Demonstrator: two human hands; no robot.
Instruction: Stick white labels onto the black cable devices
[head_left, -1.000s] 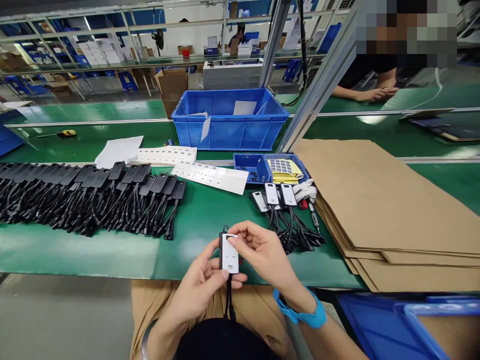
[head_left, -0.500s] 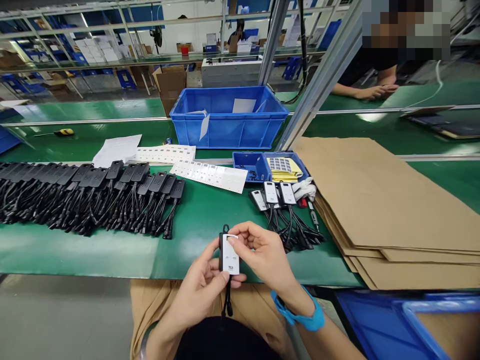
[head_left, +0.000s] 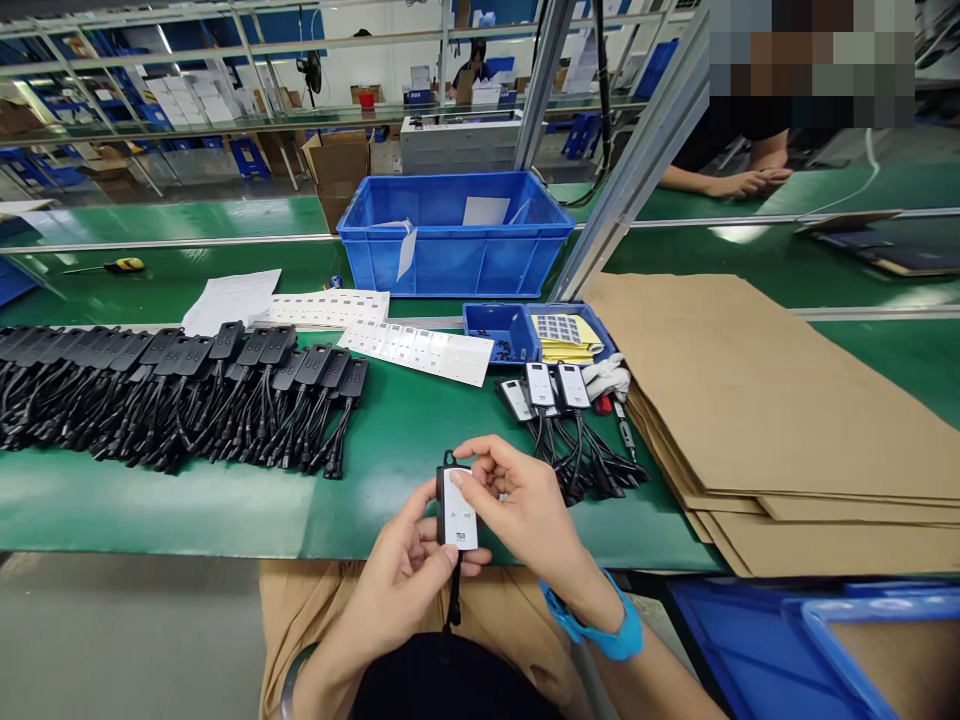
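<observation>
My left hand (head_left: 405, 570) grips a small black electronic box (head_left: 442, 515) by its sides, thumb at the lower edge. A white label marked TS3 (head_left: 460, 520) covers its front face, and a short black cable hangs below. My right hand (head_left: 529, 505) presses its thumb on the label's upper part, with the index finger curled at the box's top edge. To the right lie several similar boxes with white labels (head_left: 539, 386), cables toward me. On the left is a long row of black boxes without visible white labels (head_left: 278, 346). A sheet of white labels (head_left: 465, 358) lies ahead.
Behind the label sheet stands a large blue bin (head_left: 457, 260). A small blue tray (head_left: 499, 330) holds screws and yellow sticker sheets (head_left: 562, 345). Brown cardboard sheets (head_left: 780, 400) are stacked at right, near a slanted metal post (head_left: 637, 160). A co-worker's hands (head_left: 750, 184) rest across the bench.
My right thumb has slid slightly up and left on the label, covering the dark spot seen near its tip before. Both hands otherwise keep their places.
</observation>
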